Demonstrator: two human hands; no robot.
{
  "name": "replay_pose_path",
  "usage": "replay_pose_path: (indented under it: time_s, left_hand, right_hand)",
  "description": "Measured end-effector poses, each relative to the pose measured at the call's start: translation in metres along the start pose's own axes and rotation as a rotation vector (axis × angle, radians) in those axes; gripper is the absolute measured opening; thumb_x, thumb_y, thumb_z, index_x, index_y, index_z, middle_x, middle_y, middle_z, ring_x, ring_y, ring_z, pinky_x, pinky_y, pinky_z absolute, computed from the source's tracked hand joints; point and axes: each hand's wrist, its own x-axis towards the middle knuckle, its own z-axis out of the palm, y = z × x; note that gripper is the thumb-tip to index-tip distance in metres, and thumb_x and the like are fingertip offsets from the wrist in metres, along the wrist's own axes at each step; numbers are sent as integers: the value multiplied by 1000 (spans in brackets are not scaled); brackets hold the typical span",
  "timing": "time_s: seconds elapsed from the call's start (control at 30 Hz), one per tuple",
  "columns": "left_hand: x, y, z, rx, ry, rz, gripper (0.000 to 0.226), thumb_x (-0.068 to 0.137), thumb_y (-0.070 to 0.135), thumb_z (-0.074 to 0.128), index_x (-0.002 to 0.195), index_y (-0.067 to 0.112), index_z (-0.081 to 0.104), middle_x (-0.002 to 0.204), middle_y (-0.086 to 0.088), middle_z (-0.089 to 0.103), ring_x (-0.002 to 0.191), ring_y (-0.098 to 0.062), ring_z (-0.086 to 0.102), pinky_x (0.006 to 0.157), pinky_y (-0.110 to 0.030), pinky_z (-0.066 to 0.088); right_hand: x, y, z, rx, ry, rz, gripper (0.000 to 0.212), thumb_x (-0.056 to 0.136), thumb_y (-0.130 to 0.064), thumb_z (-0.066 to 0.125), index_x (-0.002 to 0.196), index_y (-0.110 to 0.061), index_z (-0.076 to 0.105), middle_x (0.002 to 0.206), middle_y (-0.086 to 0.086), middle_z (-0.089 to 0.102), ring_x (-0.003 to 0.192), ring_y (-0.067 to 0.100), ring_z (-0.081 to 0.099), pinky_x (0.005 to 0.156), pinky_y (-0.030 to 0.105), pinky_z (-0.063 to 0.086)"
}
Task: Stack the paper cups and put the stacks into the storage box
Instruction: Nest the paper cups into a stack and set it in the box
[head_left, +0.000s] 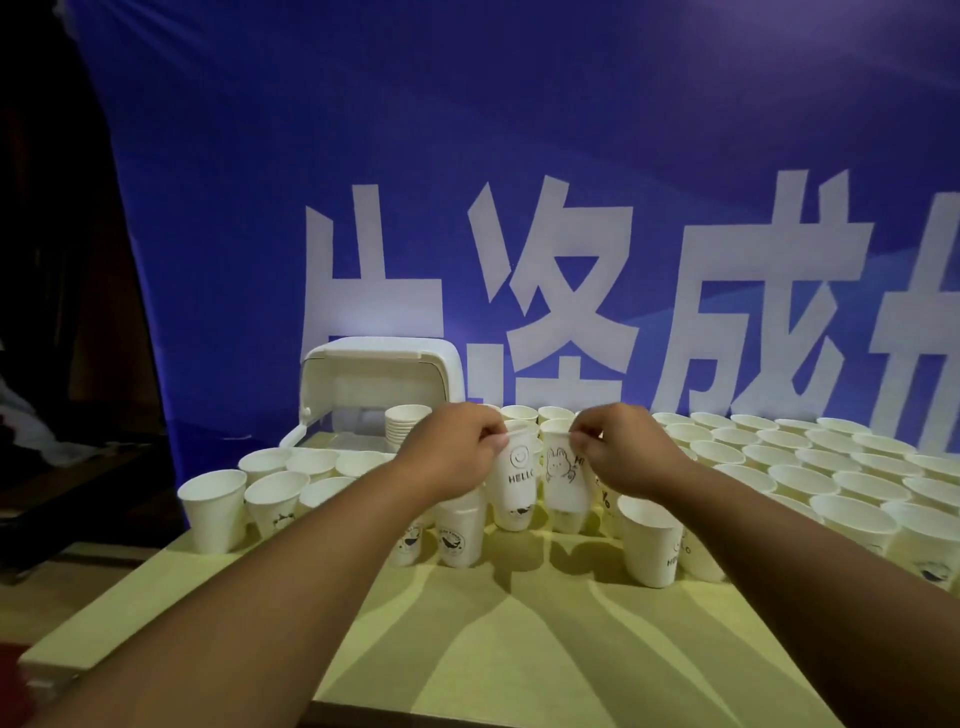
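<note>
At middle left, the inside of the open storage box (374, 384) is hardly made out, and whether the cup stack (408, 427) stands inside it cannot be told. At centre, two cups are held upright, mouths up, over the tabletop (519, 654). The HELLO cup (515, 475) is pinched at its rim in the closed grip of the left hand (452, 448), the rabbit cup (563, 480) in that of the right hand (626, 453).

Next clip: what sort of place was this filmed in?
Probably an event or staged recording setup: a large blue banner with big white characters hangs behind a yellow table crowded with white paper cups, with an open white storage box at the far left.
</note>
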Motion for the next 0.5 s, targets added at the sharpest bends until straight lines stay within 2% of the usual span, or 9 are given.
replay_pose_path:
  time_s: [0.13, 0.23, 0.33, 0.43, 0.5]
  left_hand:
    - [15, -18, -27, 6, 94, -24, 13, 99, 31, 61, 90, 28, 71, 88, 11, 68, 82, -14, 63, 71, -33, 52]
    - [27, -35, -43, 22, 171, -49, 13, 99, 30, 62, 89, 27, 70, 88, 10, 69, 79, -12, 63, 64, -29, 49]
    - [41, -57, -53, 32, 242, -99, 15, 99, 30, 61, 87, 26, 71, 88, 9, 69, 80, -13, 62, 69, -30, 50]
    - [52, -79, -56, 50, 290, -147, 16, 100, 29, 60, 85, 31, 67, 85, 10, 66, 79, -11, 60, 64, -27, 42]
    - [58, -92, -53, 63, 274, -172, 16, 100, 28, 60, 86, 32, 66, 88, 9, 66, 79, -11, 60, 64, -27, 43]
  right_hand:
    - [27, -11, 6, 114, 84, -1, 12, 98, -27, 55, 91, -30, 65, 82, -19, 58, 76, 2, 56, 56, 15, 40]
    - [51, -22, 15, 169, 146, 11, 10, 97, -30, 57, 89, -31, 62, 83, -17, 58, 76, 5, 57, 56, 17, 42]
    - [73, -33, 28, 202, 188, 2, 9, 97, -29, 59, 88, -28, 62, 86, -11, 59, 78, 9, 57, 56, 17, 42]
    - [93, -44, 46, 272, 224, 19, 8, 96, -28, 60, 89, -28, 62, 88, -11, 58, 80, 10, 55, 56, 14, 41]
    - [105, -50, 58, 296, 246, 28, 7, 96, -26, 61, 89, -27, 62, 92, -10, 59, 84, 12, 55, 57, 13, 40]
